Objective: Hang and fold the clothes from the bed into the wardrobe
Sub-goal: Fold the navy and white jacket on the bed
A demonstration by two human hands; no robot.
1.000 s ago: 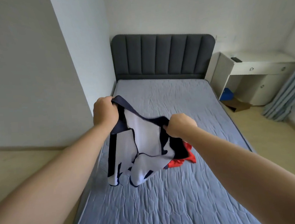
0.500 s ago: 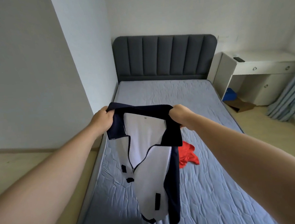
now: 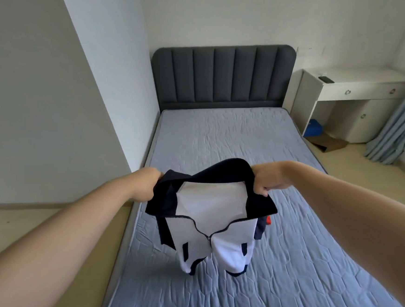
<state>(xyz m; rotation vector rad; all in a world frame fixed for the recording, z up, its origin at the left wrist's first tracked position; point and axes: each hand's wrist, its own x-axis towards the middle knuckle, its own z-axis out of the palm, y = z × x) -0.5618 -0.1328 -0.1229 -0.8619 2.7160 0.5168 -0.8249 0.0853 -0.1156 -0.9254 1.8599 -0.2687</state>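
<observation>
A white zip-up jacket (image 3: 211, 220) with a navy collar and navy trim hangs in the air over the bed (image 3: 219, 137). My left hand (image 3: 148, 184) grips the left end of its collar. My right hand (image 3: 268, 177) grips the right end, fingers curled over the navy cloth. The collar is spread between both hands, the zip is partly open, and the hem dangles just above the mattress. A red garment (image 3: 268, 219) lies on the bed behind the jacket, almost wholly hidden by it.
The bed has a grey-blue quilted mattress and a dark grey padded headboard (image 3: 224, 76). A white wall corner (image 3: 109, 92) stands left of the bed. A white desk (image 3: 352, 98) and blue curtain (image 3: 398, 128) are at the right, with a cardboard box (image 3: 329, 143) on the floor.
Both hands have lowered and spread the jacket's collar wider, so the jacket now faces me with its zip in front. It hides most of the red garment.
</observation>
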